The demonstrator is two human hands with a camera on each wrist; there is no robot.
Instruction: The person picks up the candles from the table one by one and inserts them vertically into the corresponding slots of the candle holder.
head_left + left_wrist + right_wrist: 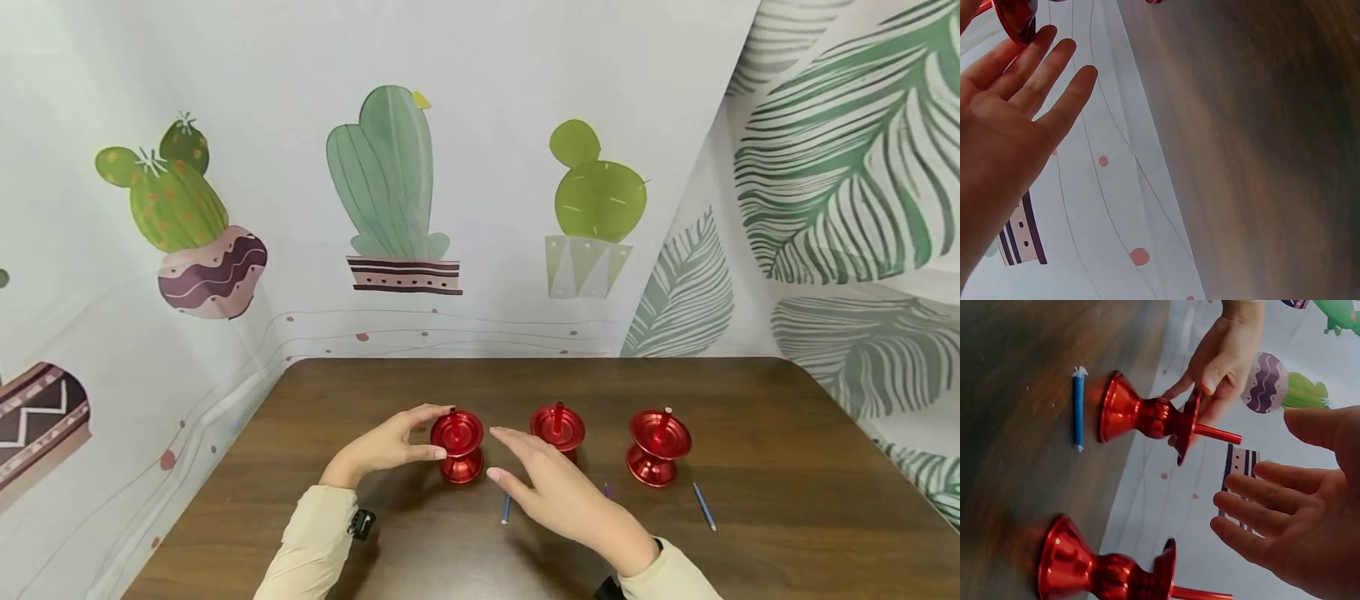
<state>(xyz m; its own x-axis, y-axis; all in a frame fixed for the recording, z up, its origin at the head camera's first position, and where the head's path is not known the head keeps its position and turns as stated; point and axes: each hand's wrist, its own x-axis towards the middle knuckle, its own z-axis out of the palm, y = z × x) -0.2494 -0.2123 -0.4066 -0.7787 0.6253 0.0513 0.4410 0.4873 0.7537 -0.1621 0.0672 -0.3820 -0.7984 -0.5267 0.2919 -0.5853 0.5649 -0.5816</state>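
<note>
Three shiny red candle holders stand in a row, each with a wide dish and an upright red rod. My left hand (382, 446) holds the left candle holder (462, 468) by its dish, thumb at the near side and fingers around the far side. In the left wrist view, that hand's other fingers (1072, 94) are extended. Between the left holder and the middle candle holder (572, 425), my right hand (562, 492) hovers with straight, spread fingers, holding nothing. It partly hides the middle holder in the head view. In the right wrist view, the left holder's rod (1219, 434) points toward the right palm.
A thin blue stick with pale ends (1079, 409) lies near the left holder. Farther right are the third candle holder (652, 467) and another blue stick (704, 507). A purple stick (607, 490) shows beside the right hand. Patterned cloth (495, 208) hangs behind the brown table (787, 467).
</note>
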